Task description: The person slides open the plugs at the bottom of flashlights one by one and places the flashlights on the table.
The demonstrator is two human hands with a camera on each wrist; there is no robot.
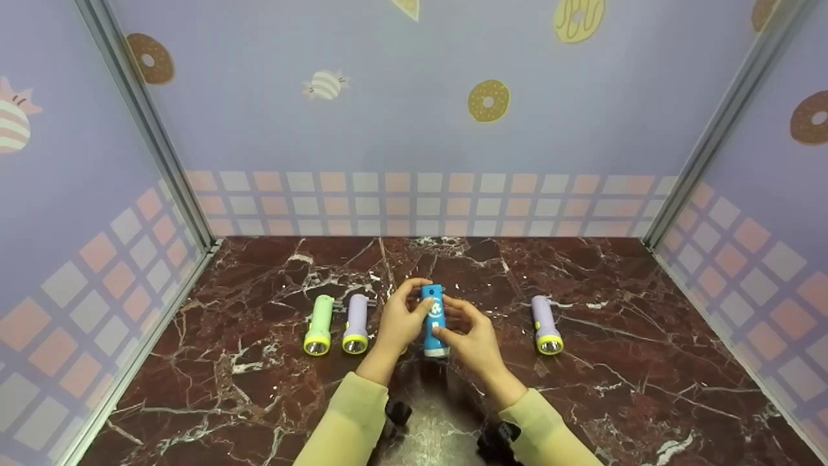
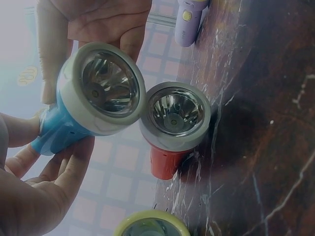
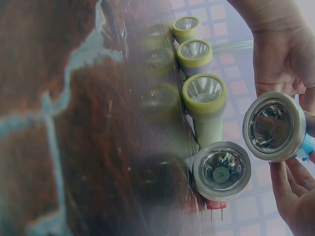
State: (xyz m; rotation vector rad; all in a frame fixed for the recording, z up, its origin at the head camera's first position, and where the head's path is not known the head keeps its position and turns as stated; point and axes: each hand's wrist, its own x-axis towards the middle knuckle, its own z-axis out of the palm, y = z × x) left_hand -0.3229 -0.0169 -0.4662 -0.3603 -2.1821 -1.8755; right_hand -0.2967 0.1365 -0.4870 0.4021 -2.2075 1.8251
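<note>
My left hand (image 1: 401,317) and right hand (image 1: 475,336) both hold a blue flashlight (image 1: 435,314) above the table. The left thumb lies on its body near the far end, and the right thumb presses lower down, by the white switch. Its white-rimmed lens (image 2: 110,86) faces the wrist cameras. Beneath it a red flashlight (image 2: 165,162) with a pale rim lies on the table, hidden in the head view. Two thin metal prongs stick out by the red flashlight (image 3: 216,204) in the right wrist view.
Left of the hands lie a green flashlight (image 1: 321,323) and a purple flashlight (image 1: 356,323), both yellow-rimmed. Another purple flashlight (image 1: 545,323) lies to the right. The dark red marbled table (image 1: 621,388) is bounded by patterned walls (image 1: 414,142) on three sides.
</note>
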